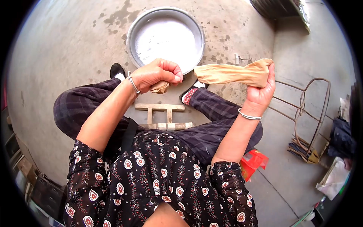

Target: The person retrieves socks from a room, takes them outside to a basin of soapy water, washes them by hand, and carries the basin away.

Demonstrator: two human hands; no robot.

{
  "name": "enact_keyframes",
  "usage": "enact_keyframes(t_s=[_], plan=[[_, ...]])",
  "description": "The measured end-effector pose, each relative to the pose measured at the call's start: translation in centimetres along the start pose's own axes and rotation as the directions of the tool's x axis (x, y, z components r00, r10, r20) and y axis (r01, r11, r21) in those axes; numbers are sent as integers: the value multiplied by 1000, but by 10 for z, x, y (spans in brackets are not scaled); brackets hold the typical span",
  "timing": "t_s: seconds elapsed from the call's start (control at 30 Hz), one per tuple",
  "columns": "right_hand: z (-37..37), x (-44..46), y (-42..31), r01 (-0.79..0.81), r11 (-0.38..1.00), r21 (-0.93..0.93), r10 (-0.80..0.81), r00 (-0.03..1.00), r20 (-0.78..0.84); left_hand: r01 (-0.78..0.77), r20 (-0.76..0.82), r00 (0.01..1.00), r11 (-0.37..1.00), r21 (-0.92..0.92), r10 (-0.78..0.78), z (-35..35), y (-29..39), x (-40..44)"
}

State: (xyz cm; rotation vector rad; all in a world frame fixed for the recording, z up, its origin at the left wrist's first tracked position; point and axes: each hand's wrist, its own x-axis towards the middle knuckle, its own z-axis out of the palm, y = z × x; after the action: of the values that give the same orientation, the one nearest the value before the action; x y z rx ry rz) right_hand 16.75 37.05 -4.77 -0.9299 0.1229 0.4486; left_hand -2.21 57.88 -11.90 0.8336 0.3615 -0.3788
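Observation:
A tan sock point(234, 75) is stretched out sideways in the air, its wide end gripped by my right hand point(262, 92). The sock's other end hangs free, a short gap from my left hand point(160, 73). My left hand is closed around a bunched tan cloth point(160, 87), which looks like a second sock; most of it is hidden in the palm. Just beyond my left hand is a round grey metal basin point(200, 39) holding white suds point(166, 39). Silver bangles circle both wrists.
A small wooden frame point(160, 107), perhaps a stool, lies between my legs. To the right stands a bent metal-rod frame point(302, 104). A red packet point(252, 163) lies beside my right leg. Wet spots mark the concrete floor point(90, 41) around the basin.

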Motion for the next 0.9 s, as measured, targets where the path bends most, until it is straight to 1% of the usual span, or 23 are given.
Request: enact_keyframes(t_s=[0.07,0.17,0.23,0.33,0.47,0.5,0.53,0.6,0.67,0.73,0.77,0.83,0.87,0.9], plan=[[-2,2,1,-4,1000,15,4,1000,-7,-8,-7,1000,1000,-1,8,-1,0,0],[0,-1,4,-20,999,-38,23,997,69,-43,-56,997,999,26,44,0,-3,3],[1,0,7,-46,999,-25,47,997,53,-78,-96,992,996,41,82,-1,-10,9],[7,-5,17,-73,997,-38,75,996,49,-84,-123,988,996,39,88,3,-11,14],[27,-20,41,-145,983,-111,154,985,82,-86,-112,991,992,-88,76,5,-12,16],[23,-16,47,-159,981,-114,175,972,154,-141,-133,983,980,-138,123,3,-13,20],[26,-16,50,-179,976,-119,199,964,176,-171,-133,980,964,-204,146,2,-5,16],[38,-16,60,-214,968,-127,238,945,223,-292,-133,955,913,-286,264,-5,2,16],[40,-6,69,-237,961,-142,265,937,229,-386,-164,922,869,-309,352,-11,9,19],[34,10,88,-276,952,-135,301,925,231,-416,-168,909,847,-331,380,-28,4,32],[33,17,103,-285,949,-133,307,931,199,-413,-187,911,819,-399,368,-37,-4,39],[27,32,134,-246,948,-202,283,942,182,-426,-236,905,760,-491,355,-54,-19,58],[22,40,149,-215,949,-230,254,954,158,-464,-295,883,770,-437,364,-56,-22,66],[15,48,160,-172,940,-296,236,952,194,-456,-327,881,797,-396,342,-60,-25,72]])
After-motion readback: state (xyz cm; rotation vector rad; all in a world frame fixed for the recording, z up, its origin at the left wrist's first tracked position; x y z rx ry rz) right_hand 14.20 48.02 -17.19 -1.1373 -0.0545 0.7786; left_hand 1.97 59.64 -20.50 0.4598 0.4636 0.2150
